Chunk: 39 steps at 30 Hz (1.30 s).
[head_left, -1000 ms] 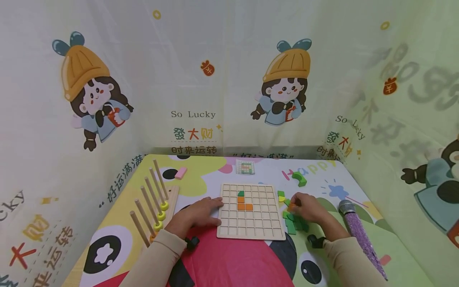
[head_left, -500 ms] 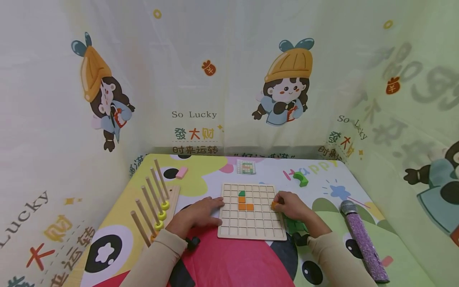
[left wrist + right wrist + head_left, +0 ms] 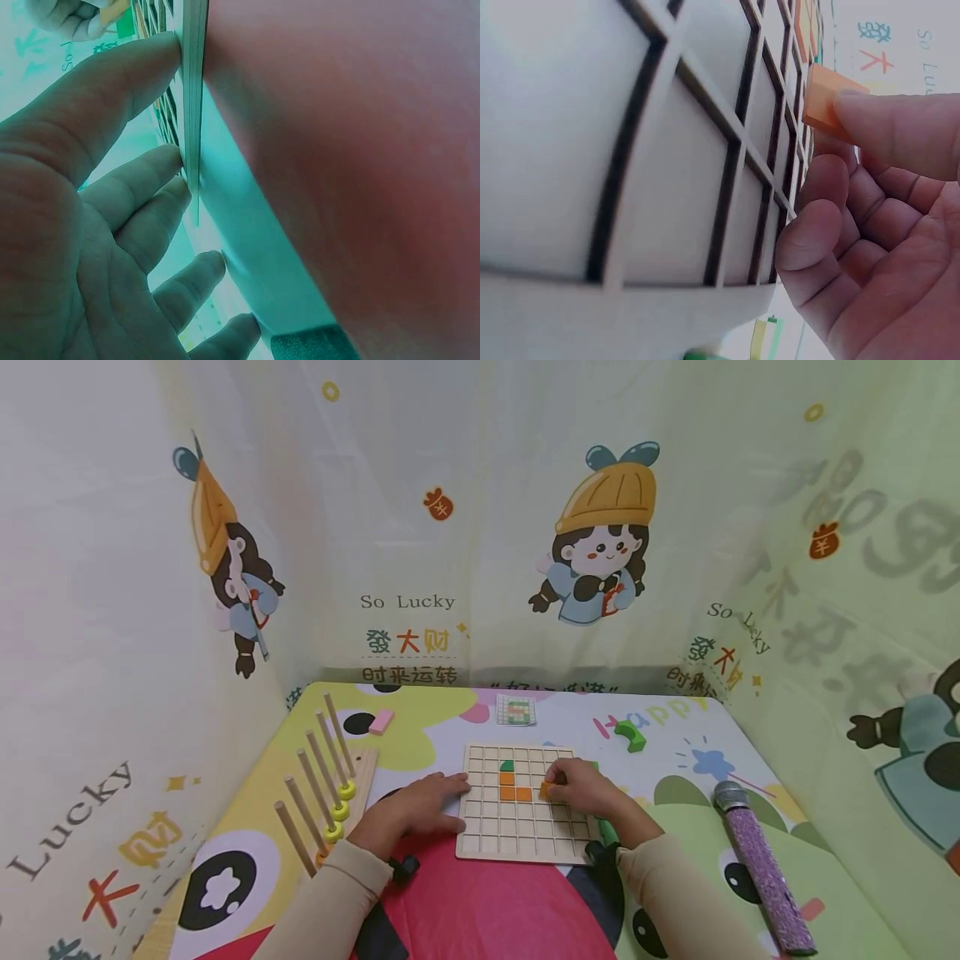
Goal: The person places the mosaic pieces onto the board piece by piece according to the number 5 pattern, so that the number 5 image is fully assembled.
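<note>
A wooden grid board [image 3: 517, 837] lies in the middle of the table. One green piece [image 3: 507, 766] and three orange square tiles [image 3: 507, 793] sit in its cells. My right hand [image 3: 583, 787] pinches another orange tile [image 3: 827, 96] between thumb and fingers, close over the board to the right of the placed ones. In the right wrist view the tile stands tilted over the grid. My left hand [image 3: 420, 806] touches the board's left edge, its fingers spread; in the left wrist view the thumb and fingertips [image 3: 171, 157] meet that edge.
Green pieces [image 3: 607, 832] lie right of the board, partly hidden by my right arm. A rod stand with yellow rings [image 3: 341, 811] is at left, a purple microphone [image 3: 765, 877] at right. Behind are a pattern card [image 3: 516, 710], a green arch block [image 3: 631, 737] and a pink block [image 3: 381, 721].
My right hand has picked the orange tile from the pieces on the right and carried it leftward over the board. The left hand has stayed at the board's edge.
</note>
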Each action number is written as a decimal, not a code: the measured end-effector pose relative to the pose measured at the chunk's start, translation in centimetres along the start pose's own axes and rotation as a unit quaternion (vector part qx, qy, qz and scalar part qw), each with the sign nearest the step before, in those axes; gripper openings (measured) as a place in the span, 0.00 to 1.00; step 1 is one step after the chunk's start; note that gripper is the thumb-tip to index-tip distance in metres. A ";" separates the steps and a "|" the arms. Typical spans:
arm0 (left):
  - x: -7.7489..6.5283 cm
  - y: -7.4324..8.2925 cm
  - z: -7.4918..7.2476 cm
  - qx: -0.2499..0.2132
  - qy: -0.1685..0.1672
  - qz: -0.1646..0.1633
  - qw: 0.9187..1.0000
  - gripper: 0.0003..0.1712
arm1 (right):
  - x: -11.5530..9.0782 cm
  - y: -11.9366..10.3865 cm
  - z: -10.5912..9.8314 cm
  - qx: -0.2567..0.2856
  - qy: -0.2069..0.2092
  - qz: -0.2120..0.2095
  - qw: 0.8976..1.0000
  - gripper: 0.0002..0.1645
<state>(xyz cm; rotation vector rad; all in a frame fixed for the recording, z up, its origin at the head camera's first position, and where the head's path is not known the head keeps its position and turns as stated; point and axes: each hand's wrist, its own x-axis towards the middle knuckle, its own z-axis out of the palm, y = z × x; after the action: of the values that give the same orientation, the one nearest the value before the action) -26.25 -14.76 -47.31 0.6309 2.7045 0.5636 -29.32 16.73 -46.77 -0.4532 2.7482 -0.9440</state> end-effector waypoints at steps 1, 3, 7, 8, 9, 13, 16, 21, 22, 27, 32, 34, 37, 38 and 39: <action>0.0 0.0 0.0 0.000 0.000 0.001 1.000 0.40 | 0.1 -0.1 0.1 -0.001 0.000 0.001 1.000 0.04; 0.0 -0.1 0.1 0.001 0.001 0.001 1.000 0.40 | 0.1 -0.3 0.2 -0.006 -0.001 -0.004 1.000 0.03; 0.1 -0.1 0.2 0.006 0.003 0.002 1.000 0.40 | 0.3 -0.5 0.4 -0.013 -0.005 -0.007 1.000 0.03; 0.1 -0.2 0.2 0.008 0.003 0.002 1.000 0.40 | 0.4 -0.5 0.5 -0.016 -0.005 -0.007 1.000 0.03; 0.1 -0.2 0.2 0.008 0.003 0.002 1.000 0.40 | 0.5 -0.5 0.6 -0.018 -0.006 -0.005 1.000 0.03; 0.1 -0.1 0.2 0.008 0.002 0.004 1.000 0.40 | 0.6 -0.7 0.8 -0.028 -0.005 0.000 1.000 0.04; 0.1 0.0 0.2 0.006 0.002 0.003 1.000 0.40 | 0.7 -0.8 0.9 -0.038 -0.005 0.000 0.999 0.05; 0.1 -0.1 0.2 0.006 0.000 -0.003 1.000 0.41 | 0.8 -1.0 1.0 -0.048 -0.004 0.005 0.999 0.05; 0.1 -0.1 0.2 0.006 0.000 -0.003 1.000 0.41 | 0.8 -1.1 1.0 -0.053 -0.003 0.004 0.999 0.05; 0.1 0.0 0.1 0.005 -0.001 -0.002 1.000 0.40 | 0.9 -1.5 1.2 -0.090 0.001 -0.006 0.996 0.05; 0.1 0.1 0.0 0.004 -0.003 -0.002 1.000 0.41 | 0.8 -1.8 1.3 -0.104 0.010 -0.012 0.994 0.05; 0.0 0.1 0.0 0.004 -0.004 -0.006 1.000 0.41 | 0.7 -1.8 1.3 -0.109 0.014 -0.016 0.994 0.05; 0.0 0.1 -0.1 0.005 -0.004 -0.011 1.000 0.41 | 0.6 -1.6 1.1 -0.107 0.015 -0.022 0.994 0.05; 0.0 0.2 -0.1 0.004 -0.004 -0.012 1.000 0.41 | 0.5 -1.4 1.0 -0.102 0.014 -0.020 0.995 0.05; 0.0 0.2 -0.1 0.003 -0.004 -0.011 1.000 0.41 | 0.5 -1.3 0.8 -0.096 0.013 -0.016 0.995 0.05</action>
<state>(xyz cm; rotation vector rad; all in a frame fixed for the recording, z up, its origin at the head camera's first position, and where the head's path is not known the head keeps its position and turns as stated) -26.22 -14.65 -47.16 0.6031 2.7037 0.5458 -29.22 15.11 -46.65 -0.5211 2.8762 -0.6992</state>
